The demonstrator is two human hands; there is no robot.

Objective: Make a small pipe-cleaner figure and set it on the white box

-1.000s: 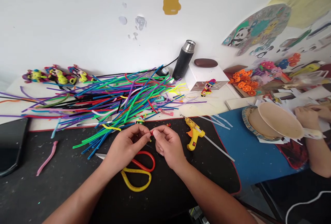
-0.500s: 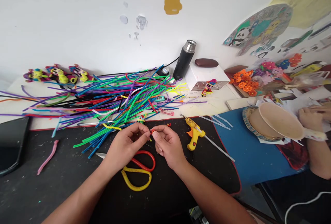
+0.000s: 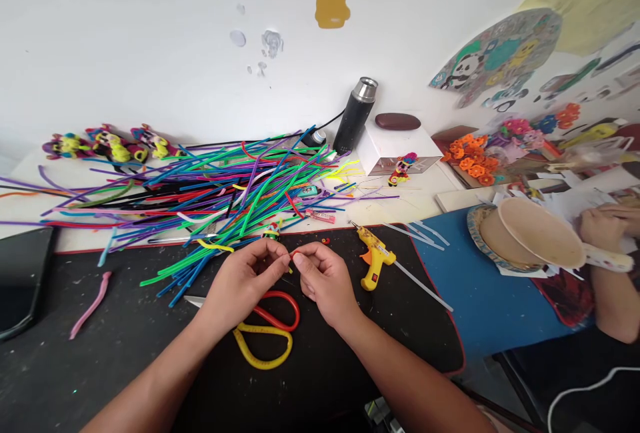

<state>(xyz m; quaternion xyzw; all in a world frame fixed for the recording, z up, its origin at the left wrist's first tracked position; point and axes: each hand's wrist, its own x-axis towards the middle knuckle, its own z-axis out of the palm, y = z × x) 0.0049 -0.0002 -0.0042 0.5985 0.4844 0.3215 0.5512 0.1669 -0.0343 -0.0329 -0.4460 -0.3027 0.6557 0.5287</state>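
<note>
Mid-frame, our left hand (image 3: 246, 277) and right hand (image 3: 326, 279) pinch a red piece (image 3: 294, 253) shut-fingered; likely light, soft, best held by its edges.

1 glue gun (image 3: 379, 254), 1 pr scissors (image 3: 263, 329), 1 blk flask (image 3: 353, 121), 1 brn case (image 3: 399, 121), wearer's hands (image 3: 240, 281) x2

Black flask (image 3: 355, 119), perhaps glasses case (image 3: 398, 122)

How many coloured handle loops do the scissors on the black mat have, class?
2: the red loop lies farther from the person, the yellow loop nearer. The left wrist hides part of the scissors.
</note>
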